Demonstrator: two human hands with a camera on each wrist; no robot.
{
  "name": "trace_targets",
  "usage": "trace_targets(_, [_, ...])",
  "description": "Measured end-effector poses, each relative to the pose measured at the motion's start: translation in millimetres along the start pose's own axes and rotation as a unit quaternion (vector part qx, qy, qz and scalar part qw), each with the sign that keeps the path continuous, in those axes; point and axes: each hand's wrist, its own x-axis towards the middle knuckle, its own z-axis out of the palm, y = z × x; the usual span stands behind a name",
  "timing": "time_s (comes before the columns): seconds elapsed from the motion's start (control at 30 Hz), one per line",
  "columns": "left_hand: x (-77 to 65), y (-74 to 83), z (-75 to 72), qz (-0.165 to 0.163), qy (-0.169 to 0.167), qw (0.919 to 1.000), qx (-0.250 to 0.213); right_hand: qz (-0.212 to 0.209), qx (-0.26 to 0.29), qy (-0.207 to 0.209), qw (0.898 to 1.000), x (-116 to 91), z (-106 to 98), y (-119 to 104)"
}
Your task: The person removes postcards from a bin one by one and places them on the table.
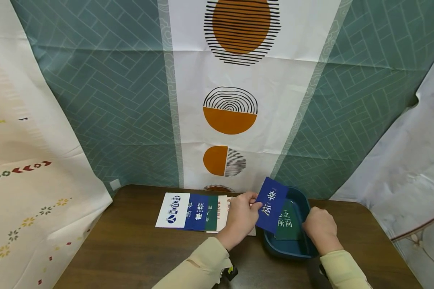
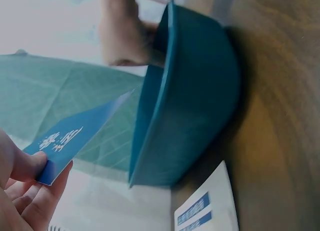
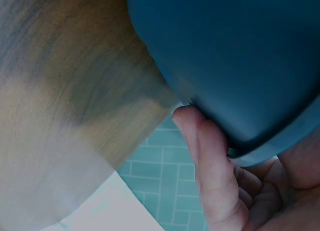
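Note:
A blue card with white characters [image 1: 271, 205] is pinched by its edge between the thumb and fingers of my left hand [image 1: 240, 216]. It is tilted above the left side of a dark teal plastic bin [image 1: 292, 254]. Inside the bin lies a green card with white characters [image 1: 288, 230], partly covered by the blue one. My right hand [image 1: 320, 228] grips the bin's right rim; in the right wrist view a finger [image 3: 212, 176] lies against the outer wall. Left of the bin, several overlapping cards lie in a row, with a white card [image 1: 172, 210] at the far left.
The brown wooden table [image 1: 130, 249] carries the bin and the card row. Behind it hangs a patterned green and white curtain [image 1: 130, 100]. Pale cloth [image 1: 39, 200] drapes along the left side, and a whitish cover [image 1: 412, 168] is on the right.

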Motion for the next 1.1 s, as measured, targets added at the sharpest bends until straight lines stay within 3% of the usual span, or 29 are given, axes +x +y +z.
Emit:
trace_targets(0.47, [6.4,-7.4,-47.6,0.023,0.078,0.9963,0.028,-0.002,0.000,0.001,1.000,0,-2,-2])
trace_targets(1.1, [2.1,-35.3,-103.0,-0.003,0.171,0.9832,0.064,0.004,-0.002,-0.013,1.000,0,-2,-1])
